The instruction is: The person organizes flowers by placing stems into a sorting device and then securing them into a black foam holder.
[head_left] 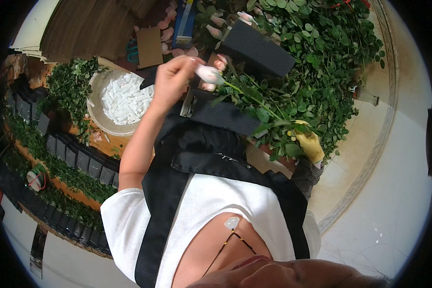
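Observation:
A pale pink rose (210,75) lies across the middle, its bud wrapped in a white net sleeve and its long green stem running down to the right. My bare left hand (176,77) is closed, with thumb and fingers pinched at the tip of the netted bud. The right hand (310,143), in a yellow glove, grips the lower stem among the leaves. Loose pinkish roses (220,62) lie just beyond the bud. Two black ribbed blocks flank the stem: one block (259,48) beyond it, and another block (223,113) close to my apron.
Left of my arm, a white basin (92,106) holds many small white net sleeves. Brown cardboard sheets (86,29) are stacked behind it, near teal-handled scissors (132,50). Leafy rose stems (321,62) pile up on the right. Black-wrapped bundles (77,158) line the left side.

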### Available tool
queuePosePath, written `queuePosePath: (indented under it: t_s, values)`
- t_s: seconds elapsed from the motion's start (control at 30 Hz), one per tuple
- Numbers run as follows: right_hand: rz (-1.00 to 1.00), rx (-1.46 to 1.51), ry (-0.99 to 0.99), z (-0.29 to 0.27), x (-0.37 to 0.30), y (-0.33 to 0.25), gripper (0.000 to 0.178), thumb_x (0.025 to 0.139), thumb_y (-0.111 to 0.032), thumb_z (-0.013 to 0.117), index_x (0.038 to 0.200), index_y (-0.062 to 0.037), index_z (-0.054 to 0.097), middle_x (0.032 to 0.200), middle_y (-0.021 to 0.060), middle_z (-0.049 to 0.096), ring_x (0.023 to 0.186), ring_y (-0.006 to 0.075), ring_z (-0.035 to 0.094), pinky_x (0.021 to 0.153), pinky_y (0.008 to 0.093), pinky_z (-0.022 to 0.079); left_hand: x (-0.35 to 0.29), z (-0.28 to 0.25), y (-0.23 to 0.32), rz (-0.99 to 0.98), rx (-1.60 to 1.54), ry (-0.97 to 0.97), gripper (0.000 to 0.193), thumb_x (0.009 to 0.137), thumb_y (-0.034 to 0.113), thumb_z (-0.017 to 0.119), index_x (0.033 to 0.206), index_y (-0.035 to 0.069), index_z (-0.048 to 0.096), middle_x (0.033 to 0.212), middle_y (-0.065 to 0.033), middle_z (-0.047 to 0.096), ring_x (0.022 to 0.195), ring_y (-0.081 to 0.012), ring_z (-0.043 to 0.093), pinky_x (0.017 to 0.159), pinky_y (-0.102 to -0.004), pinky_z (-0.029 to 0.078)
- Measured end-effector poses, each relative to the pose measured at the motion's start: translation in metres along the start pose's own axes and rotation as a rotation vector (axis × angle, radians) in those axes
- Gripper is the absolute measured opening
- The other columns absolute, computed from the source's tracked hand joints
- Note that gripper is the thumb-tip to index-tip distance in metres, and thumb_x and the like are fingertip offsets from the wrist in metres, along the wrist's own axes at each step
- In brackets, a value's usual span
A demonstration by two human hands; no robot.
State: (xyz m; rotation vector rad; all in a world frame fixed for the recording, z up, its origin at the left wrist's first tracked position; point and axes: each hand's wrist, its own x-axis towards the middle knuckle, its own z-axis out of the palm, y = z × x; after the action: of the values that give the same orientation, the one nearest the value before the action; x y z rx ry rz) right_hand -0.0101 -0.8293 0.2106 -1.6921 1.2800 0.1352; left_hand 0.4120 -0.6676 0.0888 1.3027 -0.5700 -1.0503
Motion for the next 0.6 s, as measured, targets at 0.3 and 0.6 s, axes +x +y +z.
queuePosePath:
  t_s: [0.3, 0.6]
  values:
    - [0.096, -0.143, 0.005, -0.006, 0.016, 0.034, 0.031, 0.09, -0.009, 0.061, 0.12, -0.0028, 0.067, 0.101, 0.0055, 0.072, 0.083, 0.0134, 0.063, 0.074, 0.029, 0.051, -0.061, -0.163, -0.021, -0.628, 1.564, 0.293, 0.058, 0.09, 0.052, 0.067, 0.119, 0.002, 0.064, 0.097, -0.0226, 0.072, 0.093, -0.0424, 0.069, 0.079, -0.0495, 0.055]
    - [0.255, -0.763, -0.011, 0.069, 0.099, 0.082, 0.039, 0.091, -0.033, 0.066, 0.115, -0.0017, 0.064, 0.112, 0.0221, 0.069, 0.101, 0.0413, 0.065, 0.087, 0.0446, 0.052, -0.03, -0.069, -0.069, -0.099, 0.781, 0.123, 0.024, 0.095, 0.026, 0.065, 0.107, 0.006, 0.072, 0.089, -0.0173, 0.073, 0.083, -0.0339, 0.071, 0.073, -0.0395, 0.055]
